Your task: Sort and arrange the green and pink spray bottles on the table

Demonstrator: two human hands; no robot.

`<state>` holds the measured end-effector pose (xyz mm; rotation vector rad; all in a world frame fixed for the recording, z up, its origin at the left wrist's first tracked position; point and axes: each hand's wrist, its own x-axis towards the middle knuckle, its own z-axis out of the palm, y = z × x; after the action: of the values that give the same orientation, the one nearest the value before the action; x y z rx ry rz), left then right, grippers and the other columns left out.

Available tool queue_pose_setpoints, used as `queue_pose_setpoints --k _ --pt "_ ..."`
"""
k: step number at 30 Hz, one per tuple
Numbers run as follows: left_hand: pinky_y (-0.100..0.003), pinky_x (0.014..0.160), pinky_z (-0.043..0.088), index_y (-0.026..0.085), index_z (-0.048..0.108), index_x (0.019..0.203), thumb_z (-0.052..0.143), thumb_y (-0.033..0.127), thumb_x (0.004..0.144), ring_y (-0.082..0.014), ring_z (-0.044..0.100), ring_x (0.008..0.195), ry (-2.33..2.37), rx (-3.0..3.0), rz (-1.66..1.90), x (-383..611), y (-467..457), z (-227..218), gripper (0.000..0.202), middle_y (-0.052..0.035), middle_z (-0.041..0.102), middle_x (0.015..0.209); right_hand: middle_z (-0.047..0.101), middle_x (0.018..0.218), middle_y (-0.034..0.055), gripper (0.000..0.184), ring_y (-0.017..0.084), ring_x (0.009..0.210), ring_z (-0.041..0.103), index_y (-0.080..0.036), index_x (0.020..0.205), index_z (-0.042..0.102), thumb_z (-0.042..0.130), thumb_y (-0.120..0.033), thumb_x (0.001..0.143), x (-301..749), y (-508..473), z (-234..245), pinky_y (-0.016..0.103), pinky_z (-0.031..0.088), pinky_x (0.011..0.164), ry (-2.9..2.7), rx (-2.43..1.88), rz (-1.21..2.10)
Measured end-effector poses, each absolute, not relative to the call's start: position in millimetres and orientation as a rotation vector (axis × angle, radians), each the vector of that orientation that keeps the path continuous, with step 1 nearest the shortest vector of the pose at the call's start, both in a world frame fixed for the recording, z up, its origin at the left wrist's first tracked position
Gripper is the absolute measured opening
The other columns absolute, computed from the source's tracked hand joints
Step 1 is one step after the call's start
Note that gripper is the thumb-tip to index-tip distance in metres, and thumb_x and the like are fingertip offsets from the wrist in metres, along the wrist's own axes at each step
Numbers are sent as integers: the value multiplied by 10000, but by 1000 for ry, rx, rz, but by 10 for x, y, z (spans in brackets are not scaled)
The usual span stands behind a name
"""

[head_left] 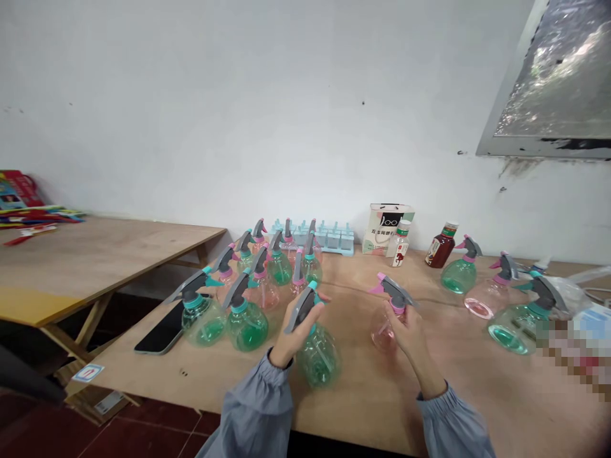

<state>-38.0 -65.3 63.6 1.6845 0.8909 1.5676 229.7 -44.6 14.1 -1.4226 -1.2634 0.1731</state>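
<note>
My left hand [296, 331] is closed round the neck of a green spray bottle [319, 361] with a grey and teal trigger head. Beside it, my right hand [407, 327] grips a pink spray bottle [382, 329] by its neck, just under the grey and pink head. Both bottles are close to the wooden tabletop; whether their bases touch it I cannot tell. Left of my hands stands a cluster of several green and pink spray bottles, with a green one [247, 327] nearest. On the right are another green bottle [459, 275], a pink one [487, 296] and a larger-looking green one [515, 327].
A phone [162, 327] lies at the table's left edge. Along the wall are a light blue rack [334, 238], a paper bag [377, 232], a white-labelled bottle [400, 245] and a dark red bottle [441, 247]. A second table [119, 254] stands left, past a gap.
</note>
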Motion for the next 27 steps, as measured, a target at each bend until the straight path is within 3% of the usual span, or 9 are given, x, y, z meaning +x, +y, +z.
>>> queue_pose_setpoints --k 2,6,11,14,16,18,21,23,27 --pt "-310 791 544 192 748 899 644 553 877 -190 680 780 888 1687 1571 -389 -660 644 376 -49 729 823 748 835 131 520 313 815 701 -230 840 667 561 -730 744 2296 -447 139 432 530 728 -1265 -1424 178" --pt "-314 781 544 202 685 669 570 562 919 -187 673 730 966 1619 1661 -412 -685 642 453 -46 704 708 742 840 134 526 318 813 696 -231 832 662 557 -737 735 2297 -452 139 433 517 718 -1262 -1457 180" --pt "-321 785 563 197 740 902 671 563 848 -214 696 849 914 1742 1517 -421 -719 670 376 -67 746 863 736 810 129 520 313 778 693 -229 828 673 559 -727 729 2281 -472 160 425 510 695 -1255 -1482 186" --pt "-313 746 540 187 683 708 603 555 891 -195 673 747 1022 1743 1624 -423 -723 675 419 -61 702 730 735 784 110 514 300 761 691 -231 828 671 568 -725 727 2277 -494 178 410 506 693 -1275 -1460 206" --pt "-321 743 525 190 670 681 601 517 895 -181 635 668 1124 1807 1658 -447 -724 669 397 -38 659 652 739 779 99 511 295 761 692 -233 833 672 574 -722 724 2278 -507 184 398 501 686 -1280 -1444 214" --pt "-333 761 521 198 717 796 623 469 881 -184 630 664 1196 1899 1635 -493 -729 652 299 -25 667 665 741 786 89 499 285 764 691 -233 841 672 573 -710 733 2277 -518 184 385 498 683 -1279 -1432 215" --pt "-361 847 529 215 741 973 650 413 853 -225 696 840 1255 1953 1675 -585 -733 584 248 -51 757 872 719 739 69 480 256 706 669 -234 808 660 562 -700 751 2260 -529 182 358 482 644 -1283 -1443 226" --pt "-373 877 535 216 739 1015 693 400 811 -244 711 919 1288 1952 1732 -645 -723 512 278 -59 774 954 694 687 57 477 236 648 643 -233 770 646 555 -700 753 2240 -534 183 344 465 606 -1289 -1443 236" --pt "-390 857 553 216 702 1158 768 403 740 -252 725 890 1375 1930 1832 -717 -667 373 462 -52 772 945 639 595 26 471 194 557 588 -235 690 607 549 -695 772 2211 -533 171 317 430 553 -1319 -1404 243"
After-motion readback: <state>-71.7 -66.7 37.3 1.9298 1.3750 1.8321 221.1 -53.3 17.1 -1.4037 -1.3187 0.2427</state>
